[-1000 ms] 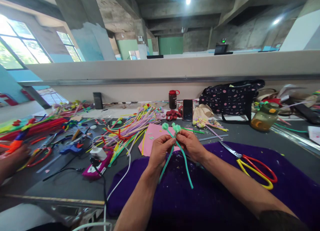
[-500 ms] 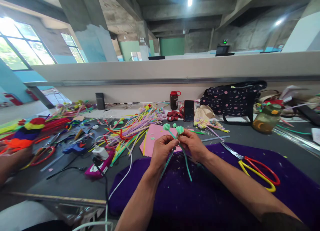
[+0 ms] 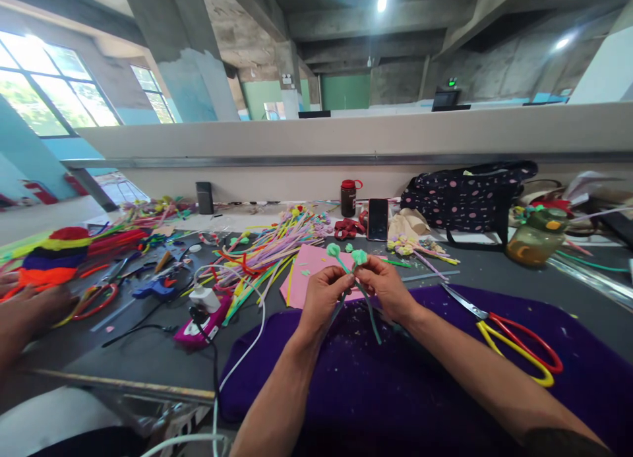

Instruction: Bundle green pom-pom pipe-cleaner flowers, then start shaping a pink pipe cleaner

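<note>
My left hand (image 3: 324,297) and my right hand (image 3: 386,284) meet above a purple cloth (image 3: 395,378), both pinched on green pipe-cleaner stems (image 3: 370,315). The stems end in small curled green heads (image 3: 346,252) sticking up above my fingers. Their loose tails hang down toward the cloth between my wrists. A pink sheet (image 3: 309,272) lies just beyond my hands.
Red-and-yellow scissors (image 3: 514,341) lie on the cloth at right. A pile of coloured pipe cleaners (image 3: 262,252), a glue gun (image 3: 158,287) and a white cable (image 3: 237,358) spread left. Another person's hand (image 3: 30,308) rests at far left. A phone (image 3: 378,219), bottle (image 3: 347,198), dotted bag (image 3: 465,193) stand behind.
My hands stay together, pinched on the green stems, working them slightly; the hanging tails look shorter. The camera has shifted a little. The other person's hand at left has moved.
</note>
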A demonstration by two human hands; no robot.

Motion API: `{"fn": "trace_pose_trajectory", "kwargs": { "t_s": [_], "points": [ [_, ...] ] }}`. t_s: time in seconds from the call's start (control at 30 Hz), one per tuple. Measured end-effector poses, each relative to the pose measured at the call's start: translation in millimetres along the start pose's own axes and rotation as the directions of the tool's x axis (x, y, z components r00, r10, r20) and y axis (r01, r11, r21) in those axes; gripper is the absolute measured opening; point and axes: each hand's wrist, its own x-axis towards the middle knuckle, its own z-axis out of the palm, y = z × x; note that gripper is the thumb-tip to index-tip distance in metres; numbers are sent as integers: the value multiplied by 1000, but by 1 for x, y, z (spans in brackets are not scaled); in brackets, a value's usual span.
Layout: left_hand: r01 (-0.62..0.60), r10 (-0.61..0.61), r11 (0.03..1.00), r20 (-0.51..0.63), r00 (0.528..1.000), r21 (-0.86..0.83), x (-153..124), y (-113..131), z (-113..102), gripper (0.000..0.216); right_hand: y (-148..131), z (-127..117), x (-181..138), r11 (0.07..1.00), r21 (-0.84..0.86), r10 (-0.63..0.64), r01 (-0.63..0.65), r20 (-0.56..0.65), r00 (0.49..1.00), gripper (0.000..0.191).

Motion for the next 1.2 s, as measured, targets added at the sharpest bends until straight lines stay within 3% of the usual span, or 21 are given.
{"fn": "trace_pose_trajectory", "kwargs": {
  "t_s": [0.27,0.53,1.07,1.2],
  "points": [
    [-19,17,999,-66,998,-38,2,-4,-7,18,1,1,0,996,-79,-29,39,116,993,11],
    [38,-58,963,-66,996,-266,7,-10,-9,33,-4,-5,2,989,-139,-33,49,116,993,10],
    [22,-87,935,-169,982,-355,8,-2,-4,27,-1,-14,7,949,-285,-69,136,233,970,9],
    [5,-64,946,-172,983,-323,8,-5,-4,25,2,-14,8,978,-200,-21,52,156,988,13]
  ]
}}
